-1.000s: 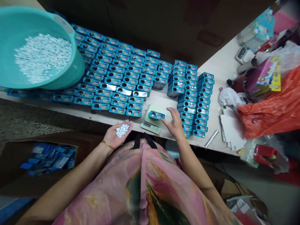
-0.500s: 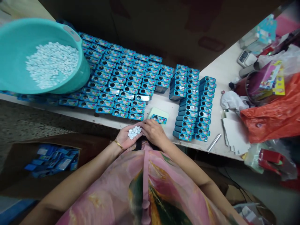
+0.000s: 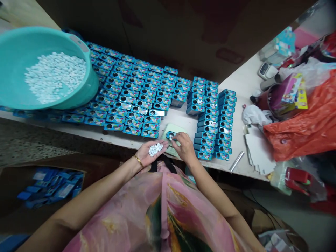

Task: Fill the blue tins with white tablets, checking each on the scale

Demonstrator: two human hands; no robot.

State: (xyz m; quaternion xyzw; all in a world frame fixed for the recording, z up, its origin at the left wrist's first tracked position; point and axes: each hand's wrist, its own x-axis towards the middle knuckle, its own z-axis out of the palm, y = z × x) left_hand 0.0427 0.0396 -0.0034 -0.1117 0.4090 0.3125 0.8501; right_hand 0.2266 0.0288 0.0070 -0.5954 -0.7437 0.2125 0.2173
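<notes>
Cupping a small pile of white mints (image 3: pixel 155 149) in your L hand (image 3: pixel 148 154), palm up, fingers loosely curved, you hold it just off the bench edge. Your R hand (image 3: pixel 185 147) has dropped from beside the pile onto the blue tin (image 3: pixel 172 135), which lies on the pale green digital scale (image 3: pixel 176 128). Its thumb & index fingertips (image 3: pixel 170 139) pinch narrow at the tin's round hole; can't tell for sure if they hold a mint. Rows of matching tins (image 3: pixel 131 101) cover the white bench (image 3: pixel 244 80), w/ a teal basin (image 3: pixel 52 35) of more mints tilted at upper L.
</notes>
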